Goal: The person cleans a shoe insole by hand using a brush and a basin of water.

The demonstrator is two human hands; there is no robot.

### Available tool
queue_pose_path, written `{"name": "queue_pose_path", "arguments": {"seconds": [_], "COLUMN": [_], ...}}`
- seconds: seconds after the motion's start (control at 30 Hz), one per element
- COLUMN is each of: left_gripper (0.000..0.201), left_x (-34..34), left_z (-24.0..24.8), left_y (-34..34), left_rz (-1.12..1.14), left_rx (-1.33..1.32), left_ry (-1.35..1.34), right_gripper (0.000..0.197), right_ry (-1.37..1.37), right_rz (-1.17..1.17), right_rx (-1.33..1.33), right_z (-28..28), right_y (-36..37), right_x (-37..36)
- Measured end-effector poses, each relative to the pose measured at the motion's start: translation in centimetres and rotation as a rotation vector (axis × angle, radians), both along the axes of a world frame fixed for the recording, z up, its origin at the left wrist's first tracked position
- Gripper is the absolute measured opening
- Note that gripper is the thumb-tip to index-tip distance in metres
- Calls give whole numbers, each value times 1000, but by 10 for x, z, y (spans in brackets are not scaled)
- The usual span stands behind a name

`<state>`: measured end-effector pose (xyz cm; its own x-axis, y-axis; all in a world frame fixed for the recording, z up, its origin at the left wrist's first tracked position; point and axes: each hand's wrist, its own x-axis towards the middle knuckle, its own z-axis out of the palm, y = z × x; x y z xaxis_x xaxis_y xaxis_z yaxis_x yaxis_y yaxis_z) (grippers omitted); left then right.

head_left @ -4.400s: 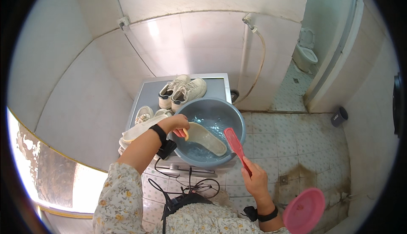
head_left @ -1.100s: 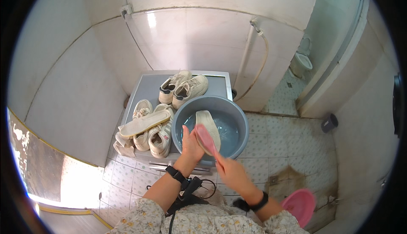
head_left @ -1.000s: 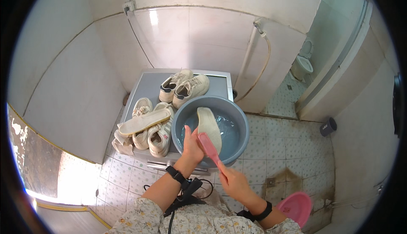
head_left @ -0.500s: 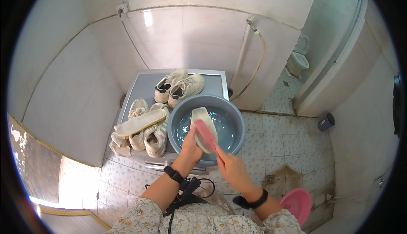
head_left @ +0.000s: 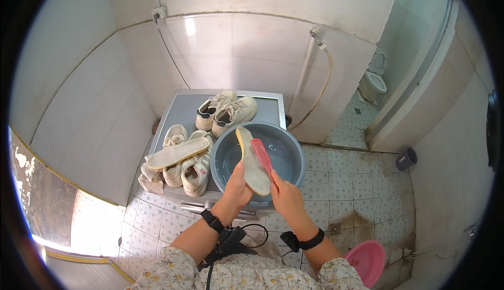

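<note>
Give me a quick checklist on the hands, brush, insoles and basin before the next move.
1. Left hand secure on the held insole: ok, it grips the lower left edge.
2. Right hand secure on the pink brush: ok, it grips the handle.
3. Held insole above the grey basin: ok.
4. Brush's hidden underside pressing on the insole: cannot tell.
5. Other insole out of the basin: ok, it lies across the shoes on the left.
6. Water depth: cannot tell.
</note>
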<state>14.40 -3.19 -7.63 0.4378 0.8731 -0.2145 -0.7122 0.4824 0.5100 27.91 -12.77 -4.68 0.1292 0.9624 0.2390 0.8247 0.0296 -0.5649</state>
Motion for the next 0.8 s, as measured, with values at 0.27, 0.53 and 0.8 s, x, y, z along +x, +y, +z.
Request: {"name": "queue_pose_path", "arguments": {"seconds": [0.27, 0.53, 0.8], "left_gripper": [42, 43, 47], "left_x": [-1, -7, -18], "left_z": [-14, 2, -1], "left_y": [5, 6, 39], "left_rz": [-7, 30, -132], "left_rx": [32, -153, -221], "left_ry": [-74, -38, 23], "right_gripper": [41, 45, 40], "right_ry": [89, 144, 43], "right_rz": [50, 84, 164], "right_rx": [-22, 14, -11], "right_z": [8, 5, 24], "right_y": [-65, -26, -60], "right_x": [-5, -4, 4]}}
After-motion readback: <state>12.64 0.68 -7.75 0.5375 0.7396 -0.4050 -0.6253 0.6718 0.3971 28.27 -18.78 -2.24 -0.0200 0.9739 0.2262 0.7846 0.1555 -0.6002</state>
